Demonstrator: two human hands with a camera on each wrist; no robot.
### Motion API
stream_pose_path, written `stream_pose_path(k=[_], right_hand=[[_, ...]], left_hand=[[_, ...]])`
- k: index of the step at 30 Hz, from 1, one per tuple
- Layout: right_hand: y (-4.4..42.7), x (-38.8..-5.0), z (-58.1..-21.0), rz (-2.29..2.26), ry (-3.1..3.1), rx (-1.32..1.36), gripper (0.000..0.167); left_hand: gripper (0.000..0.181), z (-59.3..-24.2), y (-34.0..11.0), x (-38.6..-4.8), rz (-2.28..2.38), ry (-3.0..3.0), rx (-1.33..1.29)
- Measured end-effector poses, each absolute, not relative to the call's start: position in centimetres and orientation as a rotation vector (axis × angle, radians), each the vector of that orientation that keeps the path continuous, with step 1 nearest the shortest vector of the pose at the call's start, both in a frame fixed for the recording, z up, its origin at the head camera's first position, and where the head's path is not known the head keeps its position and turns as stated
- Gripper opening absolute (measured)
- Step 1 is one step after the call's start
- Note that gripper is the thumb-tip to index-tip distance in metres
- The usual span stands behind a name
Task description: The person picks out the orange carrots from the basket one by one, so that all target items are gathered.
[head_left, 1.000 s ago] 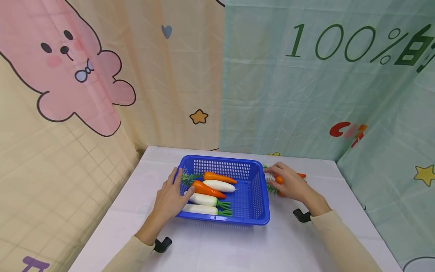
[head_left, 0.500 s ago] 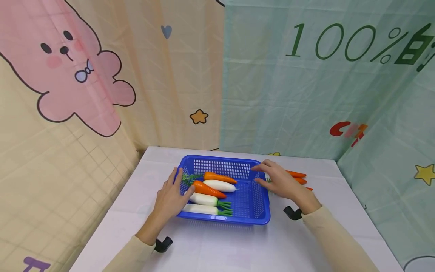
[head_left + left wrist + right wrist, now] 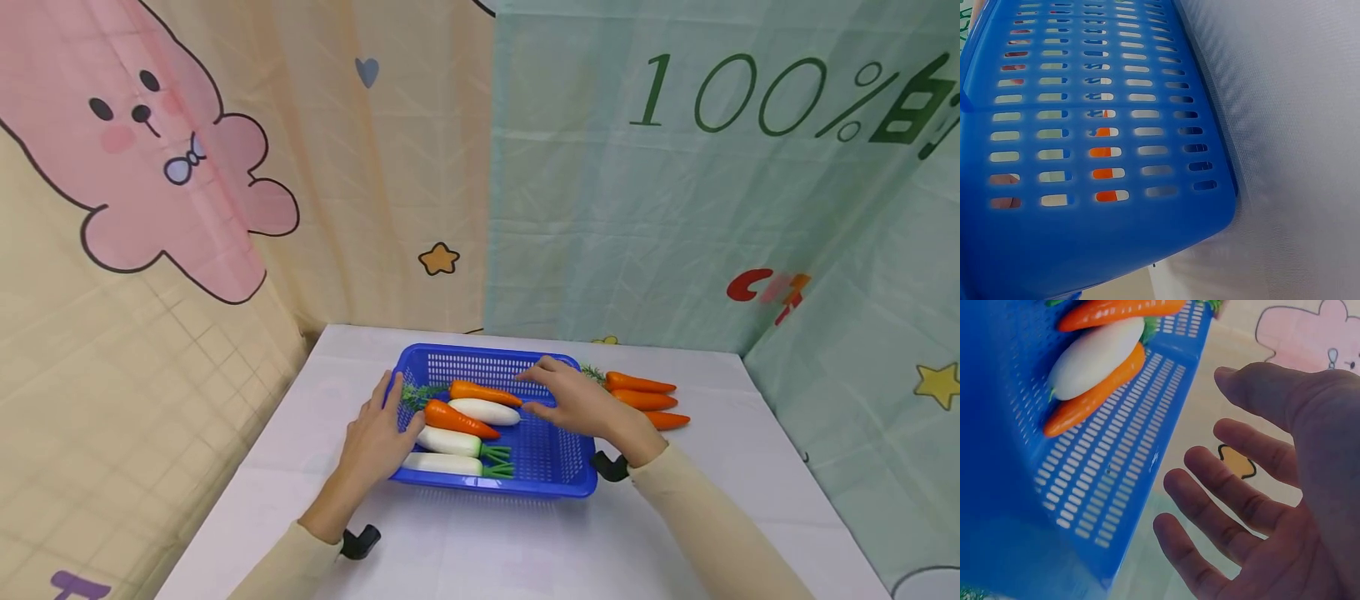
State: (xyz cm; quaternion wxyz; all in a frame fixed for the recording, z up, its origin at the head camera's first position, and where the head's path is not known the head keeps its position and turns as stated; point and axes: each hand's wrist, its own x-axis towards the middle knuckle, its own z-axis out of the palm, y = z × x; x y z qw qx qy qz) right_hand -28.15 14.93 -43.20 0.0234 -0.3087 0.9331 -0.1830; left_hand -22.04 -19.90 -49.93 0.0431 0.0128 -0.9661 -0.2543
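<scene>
A blue plastic basket stands on the table in the head view. Inside lie an upper orange carrot, a lower carrot and three white radishes, one of them a plump radish between the carrots. My left hand holds the basket's left rim, thumb over the inside and fingers along the outside. Over the basket's right half hovers my right hand, holding nothing, its fingers loosely spread in the right wrist view. The left wrist view shows the basket's slotted wall; the left fingers are mostly hidden there.
Three more carrots lie on the white tablecloth right of the basket, among them a far carrot; their leafy tops are partly behind the right hand and basket. Printed curtains enclose the table at the back and sides.
My right hand has moved left from the carrots on the table, over the basket's right rim and above its inside. The left hand and the basket have stayed put.
</scene>
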Motion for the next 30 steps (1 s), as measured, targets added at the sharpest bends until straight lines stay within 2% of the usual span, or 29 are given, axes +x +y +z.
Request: stream_pose_path(k=[30], right_hand=[[5.4, -31.6, -45.4, -0.637, 2.592, -1.227, 0.052]], left_hand=[[0.09, -49.4, -19.9, -21.9, -0.75, -2.966, 0.054]])
